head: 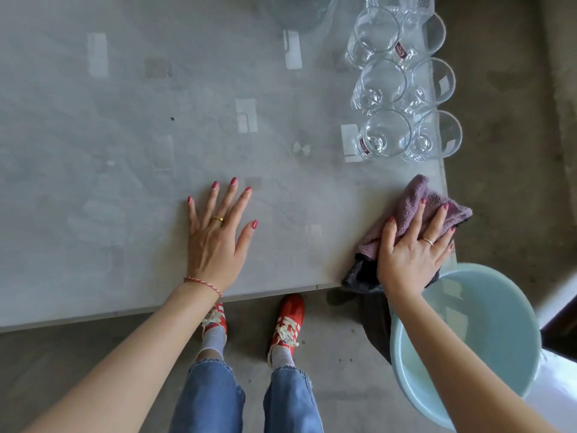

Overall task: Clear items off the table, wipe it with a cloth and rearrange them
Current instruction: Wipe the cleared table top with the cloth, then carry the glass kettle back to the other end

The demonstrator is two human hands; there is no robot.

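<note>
Right hand pressing flat on the purple cloth at the near right corner of the glass table, fingers spread and straight, not bunching it. Left hand off to the side of that, palm down on bare glass, fingers splayed, holding nothing. Clear glasses clustered just beyond the cloth hand. Pale blue basin below its wrist, on the floor.

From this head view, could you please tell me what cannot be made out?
- Clear glass bowl: cut off by the top edge.
- Purple terry cloth: near part hidden under the right hand.
- Pale blue plastic basin: contents unclear, the forearm crosses it.
</note>
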